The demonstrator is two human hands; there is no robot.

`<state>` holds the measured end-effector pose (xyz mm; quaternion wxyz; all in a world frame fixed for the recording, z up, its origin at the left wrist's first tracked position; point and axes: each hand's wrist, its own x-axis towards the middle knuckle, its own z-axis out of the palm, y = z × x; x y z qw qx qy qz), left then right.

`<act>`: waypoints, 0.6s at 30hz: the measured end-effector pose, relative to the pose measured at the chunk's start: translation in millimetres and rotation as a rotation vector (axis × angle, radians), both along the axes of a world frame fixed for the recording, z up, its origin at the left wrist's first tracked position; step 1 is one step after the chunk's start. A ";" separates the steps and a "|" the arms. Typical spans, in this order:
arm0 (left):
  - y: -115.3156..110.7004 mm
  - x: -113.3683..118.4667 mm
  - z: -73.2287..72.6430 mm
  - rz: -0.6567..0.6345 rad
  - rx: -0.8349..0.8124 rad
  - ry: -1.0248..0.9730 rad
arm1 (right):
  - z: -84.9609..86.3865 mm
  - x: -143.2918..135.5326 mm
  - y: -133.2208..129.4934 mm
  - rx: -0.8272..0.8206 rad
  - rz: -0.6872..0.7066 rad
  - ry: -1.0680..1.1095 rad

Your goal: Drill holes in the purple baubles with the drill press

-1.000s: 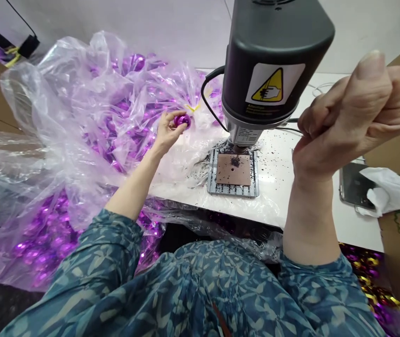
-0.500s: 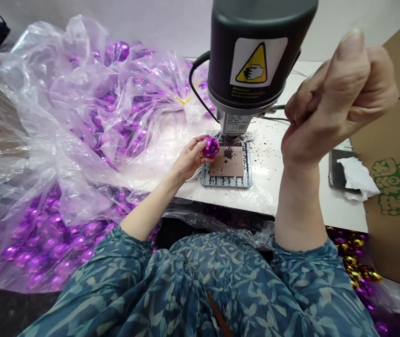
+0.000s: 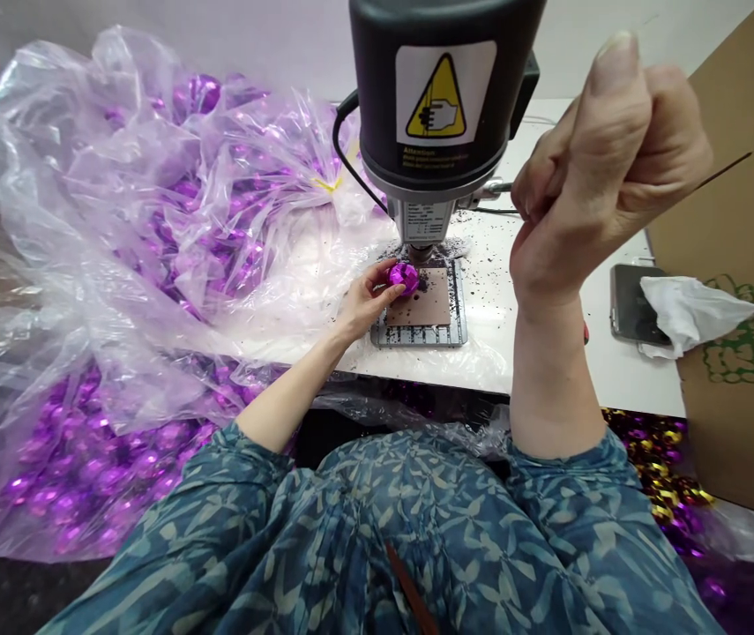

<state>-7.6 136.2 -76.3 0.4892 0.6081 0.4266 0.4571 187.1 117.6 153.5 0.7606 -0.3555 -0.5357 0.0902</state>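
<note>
Between the fingers and thumb of my left hand [image 3: 369,302] is a shiny purple faceted ball [image 3: 404,279]. The ball is just over a brown board [image 3: 426,309] on the slotted metal base [image 3: 420,335], near the drill press [image 3: 449,97] chuck [image 3: 420,252]. Whether the ball touches the board I cannot tell. My right hand [image 3: 608,168] is closed around the drill press lever [image 3: 501,188], to the right of the motor head; the grip hides most of the lever. Dark shavings [image 3: 424,280] lie on the board.
A clear plastic bag [image 3: 237,212] of purple balls fills the left side. On the right are a phone [image 3: 629,304], a white tissue [image 3: 694,309] and a cardboard box [image 3: 734,220]. Gold and purple balls [image 3: 664,476] lie below the front edge of the white table [image 3: 641,379].
My left hand has brought the purple ball over the board, closer to the chuck. My right hand still grips the lever. The whole view has shifted slightly.
</note>
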 end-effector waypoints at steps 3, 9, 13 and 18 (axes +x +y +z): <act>0.7 2.2 0.2 -0.028 0.009 0.003 | 0.1 -5.7 5.5 0.090 -0.065 0.068; -4.8 10.7 5.5 -0.044 0.013 0.025 | -0.7 -11.6 11.2 0.174 -0.058 0.108; -11.2 19.3 7.7 -0.034 0.095 0.125 | -0.7 -9.2 11.3 0.190 -0.009 0.123; -14.2 24.7 5.5 -0.063 0.147 0.141 | 1.1 -10.1 12.6 0.231 0.055 0.169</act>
